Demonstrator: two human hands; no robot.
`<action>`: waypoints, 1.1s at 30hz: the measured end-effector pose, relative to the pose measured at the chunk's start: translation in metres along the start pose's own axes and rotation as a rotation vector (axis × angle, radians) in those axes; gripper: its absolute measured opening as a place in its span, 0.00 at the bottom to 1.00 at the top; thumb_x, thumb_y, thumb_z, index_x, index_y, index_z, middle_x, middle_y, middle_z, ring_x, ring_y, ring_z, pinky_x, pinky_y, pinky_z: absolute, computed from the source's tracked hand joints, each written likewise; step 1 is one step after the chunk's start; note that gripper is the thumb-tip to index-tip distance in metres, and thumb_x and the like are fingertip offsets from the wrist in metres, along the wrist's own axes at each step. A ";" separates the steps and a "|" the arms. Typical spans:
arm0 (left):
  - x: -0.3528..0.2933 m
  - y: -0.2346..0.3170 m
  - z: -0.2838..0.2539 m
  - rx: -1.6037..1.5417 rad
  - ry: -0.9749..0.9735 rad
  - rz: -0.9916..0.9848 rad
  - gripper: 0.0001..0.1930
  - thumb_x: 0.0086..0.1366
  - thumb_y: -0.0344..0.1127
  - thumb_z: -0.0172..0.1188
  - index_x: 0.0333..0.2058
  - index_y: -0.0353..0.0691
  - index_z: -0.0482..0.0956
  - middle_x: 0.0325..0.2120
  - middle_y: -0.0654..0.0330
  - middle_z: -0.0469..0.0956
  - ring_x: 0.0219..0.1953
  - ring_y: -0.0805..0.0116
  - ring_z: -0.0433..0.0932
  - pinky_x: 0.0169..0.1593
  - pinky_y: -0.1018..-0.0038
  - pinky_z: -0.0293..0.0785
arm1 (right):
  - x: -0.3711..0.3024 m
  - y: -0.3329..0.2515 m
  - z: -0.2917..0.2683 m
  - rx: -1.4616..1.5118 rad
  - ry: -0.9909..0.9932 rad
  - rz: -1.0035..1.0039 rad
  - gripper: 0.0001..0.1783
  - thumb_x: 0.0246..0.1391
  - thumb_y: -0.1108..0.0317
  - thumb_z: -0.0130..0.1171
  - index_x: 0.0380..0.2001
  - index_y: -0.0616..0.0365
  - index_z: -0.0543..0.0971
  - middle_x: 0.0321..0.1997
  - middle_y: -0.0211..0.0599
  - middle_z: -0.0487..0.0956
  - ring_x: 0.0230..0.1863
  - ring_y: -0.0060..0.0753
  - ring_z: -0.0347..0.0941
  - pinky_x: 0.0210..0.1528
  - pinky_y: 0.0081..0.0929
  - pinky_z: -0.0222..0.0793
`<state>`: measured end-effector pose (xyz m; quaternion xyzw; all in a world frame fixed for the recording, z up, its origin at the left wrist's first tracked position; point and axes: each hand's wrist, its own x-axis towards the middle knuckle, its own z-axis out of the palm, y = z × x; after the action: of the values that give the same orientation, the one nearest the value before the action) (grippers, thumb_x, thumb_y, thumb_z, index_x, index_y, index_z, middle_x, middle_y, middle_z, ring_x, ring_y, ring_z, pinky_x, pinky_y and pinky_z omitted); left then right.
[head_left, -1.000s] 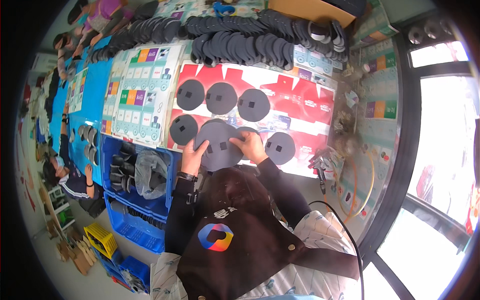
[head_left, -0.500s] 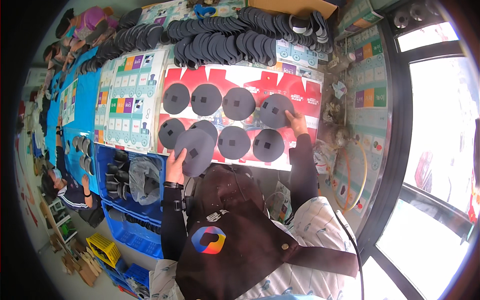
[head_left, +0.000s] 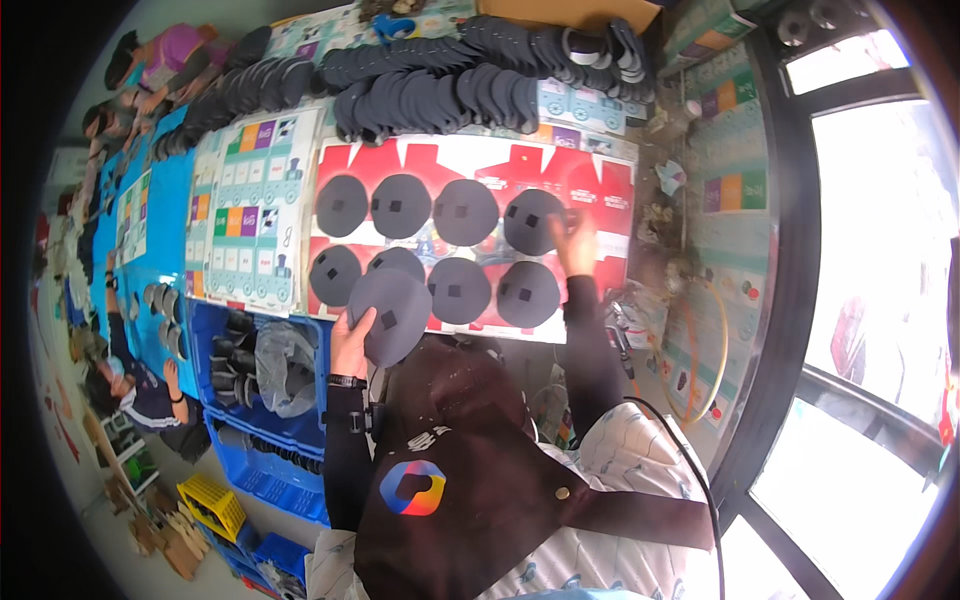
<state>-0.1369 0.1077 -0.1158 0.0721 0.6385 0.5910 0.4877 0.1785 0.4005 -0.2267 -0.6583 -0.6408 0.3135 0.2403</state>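
1. Landmark: the red-and-white printed sheet (head_left: 611, 250). Gray discs (head_left: 464, 230) are lying on it in two rows of four, several plainly showing a small dark square on top.
2. A further disc, the held disc (head_left: 397, 302), is hanging over the sheet's near edge, left of its middle, and is partly hiding a near-row disc. Its own dark square (head_left: 390, 320) is facing up.
3. Handling it well, in my judgement, is calling for holding by the rim, fingers clear of the square, lowering it level and leaving a gap to each neighbor.
4. Worth minding: a low swing across the sheet could be nudging the near row, so lifting before moving sideways is looking safer.
5. Left hand (head_left: 350, 340) is sitting just off the sheet's near edge, toward its left corner; its grip is pinching the held disc at the left rim, thumb on top.
6. Right hand (head_left: 577, 243) is reaching farther, over the sheet's right part, beside the far row's rightmost disc (head_left: 530, 238). Its fingers are blurring; I cannot tell whether that grip is spread, pressed together or touching.
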 end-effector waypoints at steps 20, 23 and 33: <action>0.030 -0.005 0.033 0.050 -0.008 0.018 0.14 0.65 0.26 0.67 0.49 0.38 0.79 0.41 0.64 0.82 0.44 0.75 0.79 0.49 0.75 0.75 | -0.040 -0.028 -0.019 0.840 -0.362 0.377 0.06 0.64 0.65 0.62 0.36 0.54 0.83 0.23 0.21 0.77 0.17 0.15 0.66 0.16 0.20 0.63; 0.026 0.005 0.012 -0.104 -0.009 -0.013 0.15 0.68 0.26 0.62 0.53 0.40 0.78 0.47 0.63 0.81 0.48 0.71 0.79 0.53 0.72 0.75 | 0.011 0.024 -0.040 0.896 -0.081 0.229 0.06 0.64 0.67 0.62 0.33 0.56 0.81 0.22 0.24 0.76 0.16 0.17 0.66 0.15 0.21 0.62; 0.003 0.026 -0.025 -0.203 0.095 -0.043 0.20 0.69 0.30 0.62 0.59 0.42 0.74 0.54 0.62 0.78 0.54 0.64 0.77 0.57 0.64 0.76 | 0.095 0.120 -0.035 0.858 0.189 0.202 0.03 0.63 0.71 0.61 0.39 0.57 0.81 0.29 0.27 0.80 0.20 0.20 0.72 0.18 0.22 0.67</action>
<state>-0.1692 0.1002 -0.1004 -0.0195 0.5991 0.6450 0.4740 0.2853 0.4900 -0.2981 -0.5840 -0.3609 0.5112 0.5171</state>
